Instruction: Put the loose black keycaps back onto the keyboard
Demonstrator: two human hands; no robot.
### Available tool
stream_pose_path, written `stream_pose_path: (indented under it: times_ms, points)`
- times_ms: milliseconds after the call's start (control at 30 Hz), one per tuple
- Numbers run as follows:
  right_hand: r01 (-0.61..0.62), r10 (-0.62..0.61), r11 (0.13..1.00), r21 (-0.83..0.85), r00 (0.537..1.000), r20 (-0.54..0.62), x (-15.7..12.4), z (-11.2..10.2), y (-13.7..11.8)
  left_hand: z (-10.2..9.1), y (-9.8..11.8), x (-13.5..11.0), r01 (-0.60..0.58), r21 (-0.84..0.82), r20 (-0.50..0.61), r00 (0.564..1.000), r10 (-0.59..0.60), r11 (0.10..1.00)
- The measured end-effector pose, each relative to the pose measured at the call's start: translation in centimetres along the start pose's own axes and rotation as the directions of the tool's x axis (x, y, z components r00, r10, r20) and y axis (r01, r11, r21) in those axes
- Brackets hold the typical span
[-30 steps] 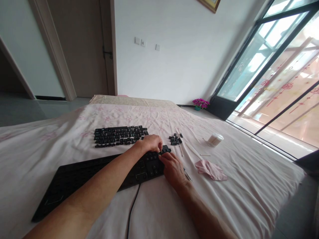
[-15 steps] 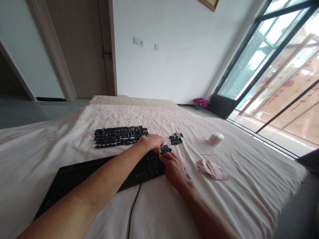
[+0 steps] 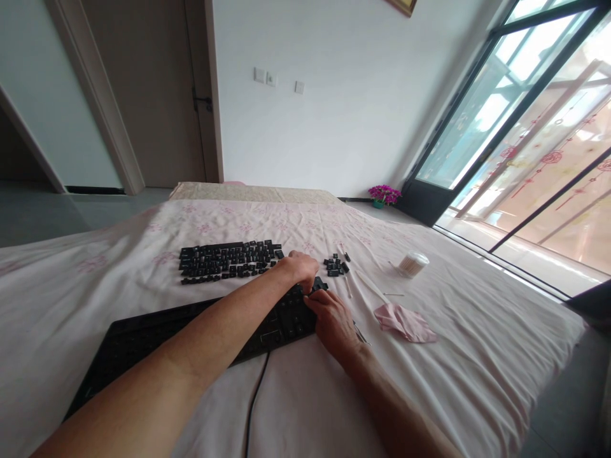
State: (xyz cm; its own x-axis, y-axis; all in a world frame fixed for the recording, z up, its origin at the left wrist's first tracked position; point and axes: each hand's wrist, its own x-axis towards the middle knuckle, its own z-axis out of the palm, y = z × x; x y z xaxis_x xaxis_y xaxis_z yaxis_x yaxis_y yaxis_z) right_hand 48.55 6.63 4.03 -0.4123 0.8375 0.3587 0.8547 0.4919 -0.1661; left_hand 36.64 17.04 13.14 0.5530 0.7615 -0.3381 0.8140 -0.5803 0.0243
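Note:
A black keyboard (image 3: 176,318) lies slanted across the bed, many of its keycaps off. My left arm crosses over it, and my left hand (image 3: 303,270) is closed with fingertips bent down at the far right end. What those fingertips pinch, if anything, is hidden. Beside it, my right hand (image 3: 330,315) grips the keyboard's right edge, fingers curled near the remaining keys (image 3: 319,285). Beyond the keyboard, loose black keycaps (image 3: 229,257) are laid out in rows. A smaller group of keycaps (image 3: 335,266) sits to the right of my left hand.
A clear tub of cotton swabs (image 3: 413,264) stands on the floral sheet (image 3: 453,305). A pink cloth (image 3: 405,323) lies crumpled nearer me. Loose swabs (image 3: 349,287) are scattered near the keycaps, and a metal tool (image 3: 361,333) rests by my right wrist. The keyboard's cable (image 3: 256,401) runs toward me.
My left hand has shifted very slightly to the right and up, its fingers still down at the keyboard. My right hand has barely moved, and the keycaps look the same.

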Motion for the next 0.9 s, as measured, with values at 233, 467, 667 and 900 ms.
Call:
stream_pose_path:
  times_ms: [233, 467, 667, 900]
  points:
    - [-0.013, 0.015, 0.999, -0.039, 0.999, 0.038, 0.3, -0.3, -0.4, 0.1, -0.2, 0.4, 0.011, -0.001, 0.000, 1.000, -0.011, 1.000]
    - [-0.006, 0.029, 0.987, -0.159, 0.990, 0.141, 1.1, -1.5, -1.3, 0.2, -0.4, 0.4, 0.022, -0.013, -0.008, 1.000, -0.023, 1.000]
    - [-0.004, 0.025, 0.985, -0.175, 0.992, 0.122, 0.8, -1.5, -1.3, 0.3, -0.7, 0.8, 0.047, -0.049, -0.005, 0.999, -0.047, 0.998]
    - [-0.034, 0.036, 0.998, -0.046, 0.998, 0.050, 0.4, -0.5, -0.4, 0.7, -2.3, 1.0, 0.011, -0.162, 0.070, 0.998, 0.000, 0.987]
